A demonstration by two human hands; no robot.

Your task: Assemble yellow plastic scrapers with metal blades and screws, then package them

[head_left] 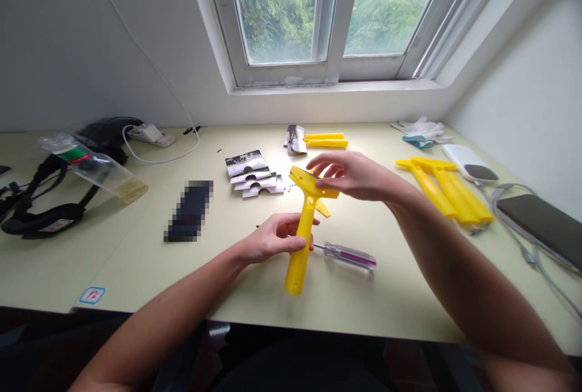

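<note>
A yellow scraper [300, 246] with a ribbed handle and a wide head stands tilted above the table. My left hand [277, 237] is closed round its handle, thumb in front. At the scraper's head, my right hand [348, 175] has its fingers bent over the upper edge and its thumb along the front; whether a small part is under the fingertips is hidden. Behind the head, a small yellow piece [322, 208] lies on the table. Just right of the handle rests a screwdriver [350, 256] with a clear and purple grip, its tip hidden by my left hand.
Black-and-white cardboard sleeves [254, 175] lie behind, with small metal bits [291, 188] beside them. More yellow scrapers [448, 192] lie right, near a white device [468, 162], gloves [422, 130] and cables. Left are a pixelated dark object [190, 210], a bottle [97, 168] and a black headset [40, 216].
</note>
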